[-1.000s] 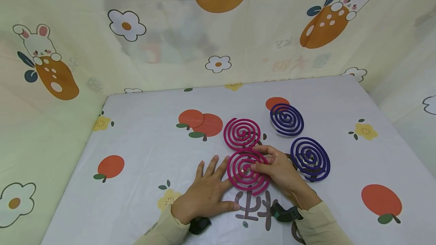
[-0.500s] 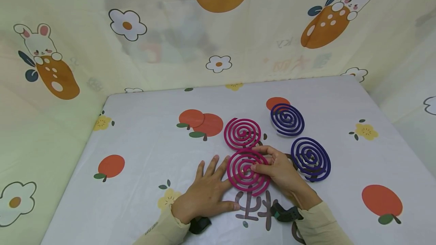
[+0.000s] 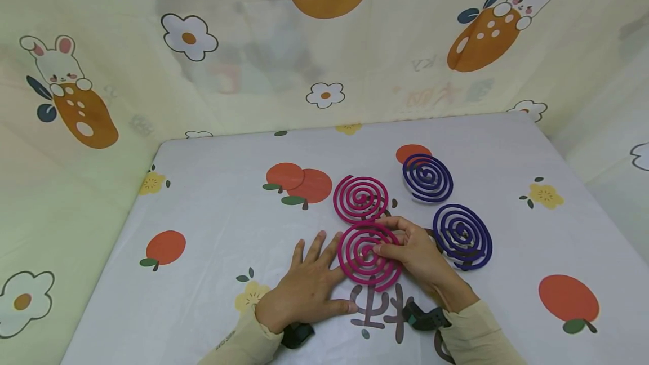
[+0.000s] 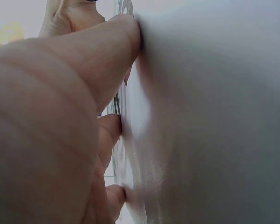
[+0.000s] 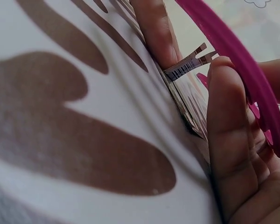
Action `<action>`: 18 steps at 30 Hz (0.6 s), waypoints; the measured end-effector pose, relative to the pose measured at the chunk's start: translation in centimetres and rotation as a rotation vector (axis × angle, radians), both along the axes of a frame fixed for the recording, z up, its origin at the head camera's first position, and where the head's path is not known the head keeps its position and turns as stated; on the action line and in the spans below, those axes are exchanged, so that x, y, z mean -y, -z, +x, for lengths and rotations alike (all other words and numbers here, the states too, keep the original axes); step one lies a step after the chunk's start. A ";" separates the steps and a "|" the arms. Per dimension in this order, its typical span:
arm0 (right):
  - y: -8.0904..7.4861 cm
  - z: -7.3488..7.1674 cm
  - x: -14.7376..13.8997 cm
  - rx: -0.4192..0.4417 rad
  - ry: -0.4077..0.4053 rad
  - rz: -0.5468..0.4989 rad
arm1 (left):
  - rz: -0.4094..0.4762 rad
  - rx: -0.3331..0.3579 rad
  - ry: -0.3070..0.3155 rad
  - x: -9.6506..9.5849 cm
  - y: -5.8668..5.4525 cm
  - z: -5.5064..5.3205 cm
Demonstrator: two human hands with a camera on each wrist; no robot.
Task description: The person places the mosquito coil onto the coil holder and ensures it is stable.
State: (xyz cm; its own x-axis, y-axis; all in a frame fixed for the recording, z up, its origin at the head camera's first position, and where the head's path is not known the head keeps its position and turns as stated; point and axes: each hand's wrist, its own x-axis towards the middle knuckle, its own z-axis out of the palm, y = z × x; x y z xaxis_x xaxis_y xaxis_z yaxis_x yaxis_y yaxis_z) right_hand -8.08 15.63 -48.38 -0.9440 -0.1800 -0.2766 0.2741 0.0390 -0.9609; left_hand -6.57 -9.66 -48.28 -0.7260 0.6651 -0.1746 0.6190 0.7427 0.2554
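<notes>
My right hand (image 3: 413, 249) pinches a pink mosquito coil (image 3: 372, 277) by its right side, thumb on top. In the right wrist view the pink coil (image 5: 252, 74) is tilted up off the table. Beneath it a thin metal coil stand (image 5: 184, 67) shows, its forked tip rising to the coil. My left hand (image 3: 306, 289) lies spread on the table left of the coil. Its index fingertip reaches under the coil's edge, and in the right wrist view a finger (image 5: 156, 35) presses on the stand. The left wrist view shows the left hand's fingers (image 4: 112, 130) against the cloth.
A second pink coil (image 3: 355, 185) lies just beyond, overlapping the held one in the head view. To the right are two dark blue coils, one farther back (image 3: 427, 178) and one nearer (image 3: 458, 224). A printed cloth (image 3: 213, 275) covers the table; fabric walls (image 3: 263, 61) enclose it.
</notes>
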 end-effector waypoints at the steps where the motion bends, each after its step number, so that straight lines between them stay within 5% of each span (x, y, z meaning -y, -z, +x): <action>1: 0.0 0.0 0.0 0.001 0.001 0.001 | -0.002 0.001 -0.001 0.0 0.0 0.0; 18: 0.0 0.0 0.2 0.005 0.025 -0.006 | -0.004 0.001 0.000 0.0 0.0 -0.1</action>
State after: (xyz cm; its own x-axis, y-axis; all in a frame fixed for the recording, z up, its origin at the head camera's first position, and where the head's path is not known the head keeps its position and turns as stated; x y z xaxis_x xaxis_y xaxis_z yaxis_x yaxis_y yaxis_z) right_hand -8.09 15.46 -48.37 -0.9470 -0.1576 -0.2799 0.2794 0.0262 -0.9598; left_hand -6.64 -9.66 -48.25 -0.7256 0.6647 -0.1777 0.6190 0.7435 0.2532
